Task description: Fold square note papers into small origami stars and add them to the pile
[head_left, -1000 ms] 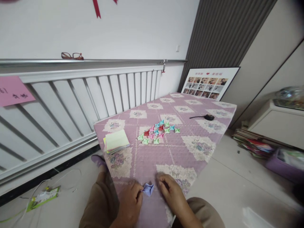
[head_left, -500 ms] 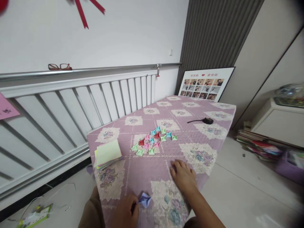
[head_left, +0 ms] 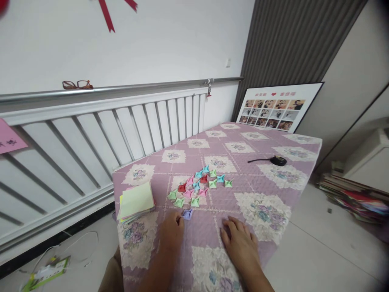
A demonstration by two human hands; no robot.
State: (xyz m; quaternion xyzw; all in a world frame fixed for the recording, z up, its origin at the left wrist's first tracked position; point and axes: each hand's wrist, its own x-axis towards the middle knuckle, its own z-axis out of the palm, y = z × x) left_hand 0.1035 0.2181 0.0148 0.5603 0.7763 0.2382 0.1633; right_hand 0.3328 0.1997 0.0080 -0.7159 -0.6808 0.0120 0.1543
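My left hand [head_left: 173, 227] pinches the left corner of a purple folded-paper piece [head_left: 187, 214], just on the near side of a cluster of similar pieces. That cluster holds several small origami shapes, among them a green piece [head_left: 195, 201], a red piece [head_left: 182, 187], a pink piece [head_left: 203, 192] and a blue piece [head_left: 220, 178]. Palm down, my right hand [head_left: 240, 242] rests on the tablecloth with its fingers loosely spread and nothing in them. To the left of the cluster lies a stack of coloured paper sheets [head_left: 137, 201], pale yellow on top.
A purple floral tablecloth [head_left: 212, 235] covers the table. A black tape measure [head_left: 278, 161] lies toward the right, its strap pointing left. A white radiator [head_left: 136, 125] borders the left side, and a photo board [head_left: 279, 106] leans at the far end. A power strip [head_left: 47, 273] is on the floor.
My left hand has moved forward with the purple paper piece, from near the front edge up to the cluster. My right hand stays flat on the cloth. The view has shifted slightly.
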